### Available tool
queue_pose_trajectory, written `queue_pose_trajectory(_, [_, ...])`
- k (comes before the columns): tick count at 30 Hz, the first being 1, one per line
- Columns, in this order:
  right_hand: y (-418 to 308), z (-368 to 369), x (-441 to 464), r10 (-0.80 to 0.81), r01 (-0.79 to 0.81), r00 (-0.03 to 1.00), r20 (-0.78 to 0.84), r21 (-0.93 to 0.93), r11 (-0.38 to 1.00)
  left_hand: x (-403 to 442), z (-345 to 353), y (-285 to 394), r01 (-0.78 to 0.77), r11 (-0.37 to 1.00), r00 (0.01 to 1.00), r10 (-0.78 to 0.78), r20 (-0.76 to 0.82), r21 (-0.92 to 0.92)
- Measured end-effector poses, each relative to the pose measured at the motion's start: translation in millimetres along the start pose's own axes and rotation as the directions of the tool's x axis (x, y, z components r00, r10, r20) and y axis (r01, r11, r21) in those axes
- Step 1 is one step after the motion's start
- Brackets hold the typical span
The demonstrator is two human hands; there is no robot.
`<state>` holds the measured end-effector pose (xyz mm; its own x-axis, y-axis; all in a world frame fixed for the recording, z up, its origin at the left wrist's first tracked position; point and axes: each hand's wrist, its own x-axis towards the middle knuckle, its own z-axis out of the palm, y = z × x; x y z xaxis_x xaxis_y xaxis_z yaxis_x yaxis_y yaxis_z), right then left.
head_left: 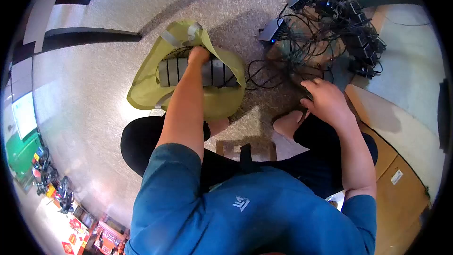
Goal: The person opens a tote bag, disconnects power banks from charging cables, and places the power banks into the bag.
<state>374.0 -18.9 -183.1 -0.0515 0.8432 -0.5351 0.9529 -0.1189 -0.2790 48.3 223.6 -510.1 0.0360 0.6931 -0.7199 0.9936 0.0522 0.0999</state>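
My left hand (199, 55) reaches into a yellow-green bag (222, 104) standing on the floor with its top wide open. It looks closed at the back edge of a row of grey box-shaped devices (172, 71) packed side by side; its fingertips are hidden. Black cables (181, 52) lie behind the row. My right hand (325, 99) hovers above my right knee, thumb apart from the curled fingers, close to the lower edge of a tangle of black cables (302, 42). Nothing clearly shows in its grasp. Grey devices (272, 31) with small blue lights lie at the tangle's left.
Several black boxes (361, 42) with cables line the tangle's right side. A cardboard box (401, 184) stands at my right, beside a pale panel (406, 56). Dark furniture legs (94, 35) reach in at the left. Another small cardboard piece (226, 148) lies between my feet.
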Motion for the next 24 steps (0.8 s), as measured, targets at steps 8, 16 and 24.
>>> queue_pose_trajectory(8, [8.8,12.7,-1.3,-0.053,0.051,0.995,-0.083,-0.023,0.998,-54.1,-0.4,16.8,0.071,0.993,0.985,-0.085,-0.149,-0.098])
queue_pose_trajectory(16, [-6.2,3.5,-4.7,-0.018,0.018,1.000,-0.003,-0.035,0.999,-111.7,58.2,50.7,-0.101,0.979,0.989,0.079,-0.127,-0.178])
queue_pose_trajectory(24, [-7.9,12.0,-8.1,-0.065,0.067,0.998,0.020,-0.090,0.994,-121.4,142.4,69.1,-0.185,0.312,0.982,0.026,-0.186,-0.932])
